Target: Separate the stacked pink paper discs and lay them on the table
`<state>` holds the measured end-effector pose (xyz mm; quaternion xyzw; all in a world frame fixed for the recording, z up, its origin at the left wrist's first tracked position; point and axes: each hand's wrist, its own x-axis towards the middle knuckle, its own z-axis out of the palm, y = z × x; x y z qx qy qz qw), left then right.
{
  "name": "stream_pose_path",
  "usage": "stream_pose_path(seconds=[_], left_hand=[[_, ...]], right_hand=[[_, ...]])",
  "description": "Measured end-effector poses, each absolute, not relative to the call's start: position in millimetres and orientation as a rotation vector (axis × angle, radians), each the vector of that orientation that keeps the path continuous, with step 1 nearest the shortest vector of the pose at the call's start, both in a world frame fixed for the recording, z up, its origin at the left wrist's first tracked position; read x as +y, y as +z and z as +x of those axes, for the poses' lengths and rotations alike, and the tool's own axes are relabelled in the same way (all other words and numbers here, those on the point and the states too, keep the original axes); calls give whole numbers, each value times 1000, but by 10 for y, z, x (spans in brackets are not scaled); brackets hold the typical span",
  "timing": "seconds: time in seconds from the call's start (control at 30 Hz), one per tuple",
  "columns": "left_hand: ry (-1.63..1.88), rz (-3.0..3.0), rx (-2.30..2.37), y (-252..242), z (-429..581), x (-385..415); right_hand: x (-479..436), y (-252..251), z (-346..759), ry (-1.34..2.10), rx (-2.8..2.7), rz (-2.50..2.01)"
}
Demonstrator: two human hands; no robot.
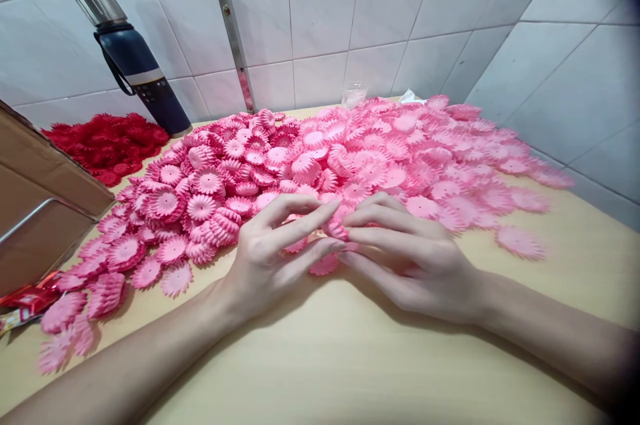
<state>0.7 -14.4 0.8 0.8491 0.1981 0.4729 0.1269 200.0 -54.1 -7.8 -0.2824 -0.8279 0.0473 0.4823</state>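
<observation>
Between the fingertips of both hands sits a small pink scalloped flower piece (pixel 336 229), pinched from either side. My left hand (pixel 277 245) curls in from the left, thumb and fingers closed on the piece's edge. From the right, my right hand (pixel 410 255) grips the same piece with its thumb and fingertips. Just beyond the fingers spreads a wide heap of pale pink petal discs (pixel 400 165). Left of it lies a pile of thicker, darker-edged pink flower pieces (pixel 200 205). Part of the held piece is covered by the fingers.
A navy flask (pixel 143 71) stands at the back left beside a heap of red petal pieces (pixel 113 145). A cardboard box (pixel 45 198) and a red wrapper (pixel 33 298) are at the left edge. A clear cup (pixel 354 95) stands behind the heap, near the tiled wall (pixel 325 5).
</observation>
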Motion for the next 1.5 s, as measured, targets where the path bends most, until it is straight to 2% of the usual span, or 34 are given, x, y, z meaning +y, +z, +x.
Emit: stream_pose_path(seconds=[0.17,0.37,0.67,0.97,1.3,1.5], left_hand=[[1347,2463,559,-19,7,-162],[1319,2501,296,-46,18,-131],[1300,2521,281,-64,15,-119],[1299,2500,273,-59,26,-123],[1383,2385,474,17,42,-198],[1312,2326,467,32,50,-169]], right_hand=[[-544,-52,2023,301,-1953,-719],[-535,-35,2036,458,-1902,-771],[-525,-34,2047,621,-1854,-786],[-520,-41,2049,554,-1883,-825],[-541,-23,2014,440,-1877,-840],[-545,-31,2024,406,-1926,-835]])
